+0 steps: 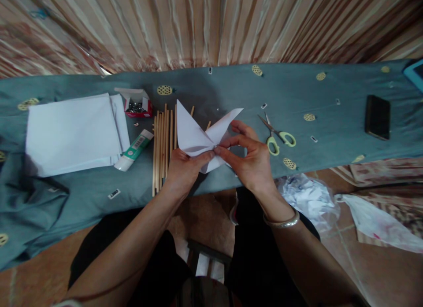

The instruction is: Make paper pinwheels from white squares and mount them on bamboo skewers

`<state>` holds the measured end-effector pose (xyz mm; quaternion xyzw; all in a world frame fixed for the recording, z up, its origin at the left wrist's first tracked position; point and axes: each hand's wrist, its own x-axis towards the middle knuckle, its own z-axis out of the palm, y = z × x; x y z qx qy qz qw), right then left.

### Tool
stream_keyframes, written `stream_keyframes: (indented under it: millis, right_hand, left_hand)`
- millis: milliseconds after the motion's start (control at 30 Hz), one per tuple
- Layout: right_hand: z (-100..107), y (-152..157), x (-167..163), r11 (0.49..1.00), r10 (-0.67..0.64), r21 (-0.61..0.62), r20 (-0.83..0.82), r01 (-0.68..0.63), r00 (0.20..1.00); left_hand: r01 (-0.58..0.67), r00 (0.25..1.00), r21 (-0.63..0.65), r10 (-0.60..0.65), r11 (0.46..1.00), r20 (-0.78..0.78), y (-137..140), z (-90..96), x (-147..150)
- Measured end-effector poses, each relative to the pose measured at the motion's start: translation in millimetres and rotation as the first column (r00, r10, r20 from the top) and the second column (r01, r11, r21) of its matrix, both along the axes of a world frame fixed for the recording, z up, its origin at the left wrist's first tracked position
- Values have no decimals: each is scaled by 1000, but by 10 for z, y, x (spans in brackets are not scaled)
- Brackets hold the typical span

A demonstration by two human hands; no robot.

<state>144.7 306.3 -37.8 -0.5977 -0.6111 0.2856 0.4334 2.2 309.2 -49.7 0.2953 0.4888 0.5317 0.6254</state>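
Note:
A white paper pinwheel [201,137], its corners folded in toward the middle, is held up over the front part of the table. My left hand [185,168] grips it from the lower left, with the thumb pressed close to the centre. At that centre the thumb and forefinger of my right hand [249,155] pinch the paper. A small dark spot shows between the fingertips, too small to name. Several thin wooden sticks [161,144] lie side by side just left of and partly behind the pinwheel. Green-handled scissors [276,133] rest with blades apart, right of my right hand.
A stack of white paper [72,133] lies on the left, beside an open red box of small metal pieces [136,108] and a glue stick [135,149]. A dark phone [377,116] lies on the green tablecloth [337,122]. Below stands a clear bag of paper scraps [307,199].

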Motion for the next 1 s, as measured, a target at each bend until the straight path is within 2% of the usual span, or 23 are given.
stream_keyframes:
  millis: [300, 400, 467, 567, 700, 1000]
  right_hand:
    - [49, -38, -11, 999, 25, 20, 0, -25, 1000]
    - [79, 10, 169, 994, 11, 105, -19, -9, 1000]
    - [63, 63, 371, 985, -47, 167, -23, 50, 999]
    - [-25, 110, 650, 994, -84, 88, 150, 71, 985]
    - [-180, 79, 734, 1000, 8, 15, 404, -15, 915]
    - [-249, 78, 570, 995, 66, 37, 477, -95, 877]
  left_hand:
    - [-41, 999, -33, 42, 999, 34, -7, -11, 12]
    - [-102, 993, -27, 104, 994, 52, 20, 37, -17]
    - [-138, 990, -37, 139, 990, 36, 48, 69, -58]
    - [-164, 986, -51, 165, 985, 9, 89, 101, -132]
    - [-192, 981, -18, 192, 981, 12, 117, 122, -192]
    - [-178, 984, -33, 178, 983, -4, 103, 138, -168]
